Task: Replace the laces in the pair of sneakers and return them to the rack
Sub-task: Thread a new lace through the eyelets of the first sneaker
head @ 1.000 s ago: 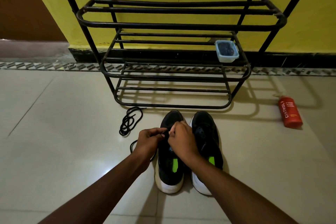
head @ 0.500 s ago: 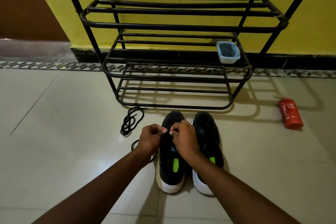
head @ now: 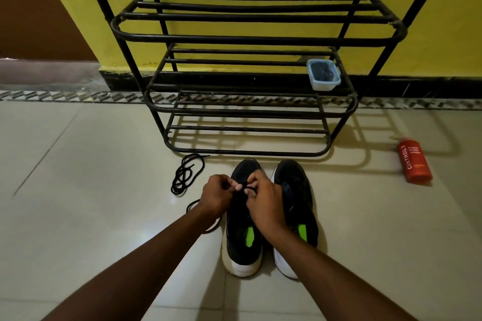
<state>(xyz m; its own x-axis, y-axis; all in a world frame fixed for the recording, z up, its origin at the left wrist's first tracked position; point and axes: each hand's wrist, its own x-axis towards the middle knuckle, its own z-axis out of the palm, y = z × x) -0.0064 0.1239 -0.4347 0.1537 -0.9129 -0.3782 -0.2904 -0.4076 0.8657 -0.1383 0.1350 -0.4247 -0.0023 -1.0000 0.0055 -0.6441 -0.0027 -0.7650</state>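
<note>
Both sneakers are standing side by side on the floor (head: pixel 78 216), just in front of the rack (head: pixel 247 39), toes toward it. The left hand (head: pixel 217 194) and right hand (head: pixel 263 206) are meeting over the front of the left sneaker (head: pixel 242 250), each pinching a black lace (head: pixel 249 188) between curled fingertips. Its slack is trailing in a loop on the floor beside the left wrist. Lacing of this shoe is under way, probably at the eyelets nearest the toe, though the hands are hiding which ones. The right sneaker (head: pixel 294 190) is seemingly waiting without a lace, and a spare lace (head: pixel 186 173) is lying coiled to the left. The next move is likely calling for a fine pinch to feed the tip through an eyelet and draw both ends even
</note>
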